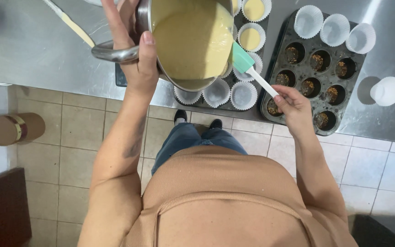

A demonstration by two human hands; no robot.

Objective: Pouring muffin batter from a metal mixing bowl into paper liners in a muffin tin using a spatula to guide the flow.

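Note:
My left hand (136, 50) grips a steel pot (179, 82) by its rim and handle, tilted over a muffin tray (193, 104) lined with white paper cups. Pale yellow batter (193, 39) fills the pot. My right hand (293, 105) holds the white handle of a teal spatula (243, 59), its blade resting against the pot's rim in the batter. Two cups (251, 39) at the tray's far end hold batter; the nearer cups (244, 95) are empty.
A second dark muffin tin (355, 77) at the right has crusty wells and three white paper liners on its far row. A loose liner (386, 90) sits on the steel counter (28, 50). A batter-coated utensil (72, 25) lies at the left. A brown jar (14, 129) stands on the tiled floor.

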